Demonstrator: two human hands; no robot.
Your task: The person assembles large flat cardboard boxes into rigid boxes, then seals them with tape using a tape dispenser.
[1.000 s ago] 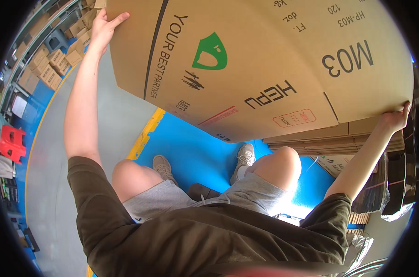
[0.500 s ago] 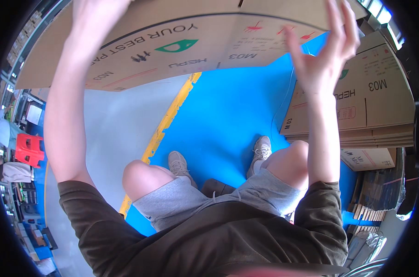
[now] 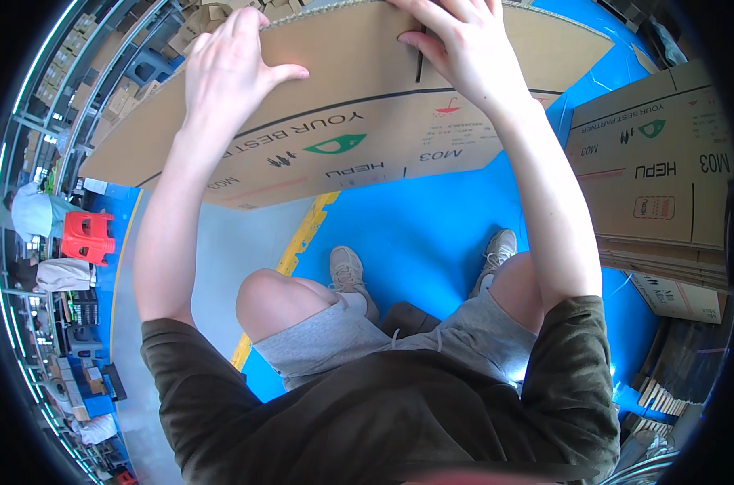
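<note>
In front of me a large flattened cardboard carton [image 3: 334, 121] stands on edge, tilted, with dark print and a green emblem on its near face. My left hand [image 3: 228, 77] is at its upper left edge, fingers bent toward the rim and thumb stretched along the near face. My right hand [image 3: 462, 44] grips the upper edge right of the middle. Its fingers go over the rim and its thumb lies by a dark slot in the board. The carton's far side is hidden.
At the right stands a stack of flattened cartons [image 3: 649, 162]. A yellow floor line [image 3: 302, 234] divides grey floor from blue floor [image 3: 415, 210] under my shoes. Far left are a red plastic stool [image 3: 88, 237], shelving and a person in light blue [image 3: 34, 212].
My right hand, spread and apart from the rim before, has moved up and left onto the carton's upper edge. The view has shifted, and more of the carton's top shows.
</note>
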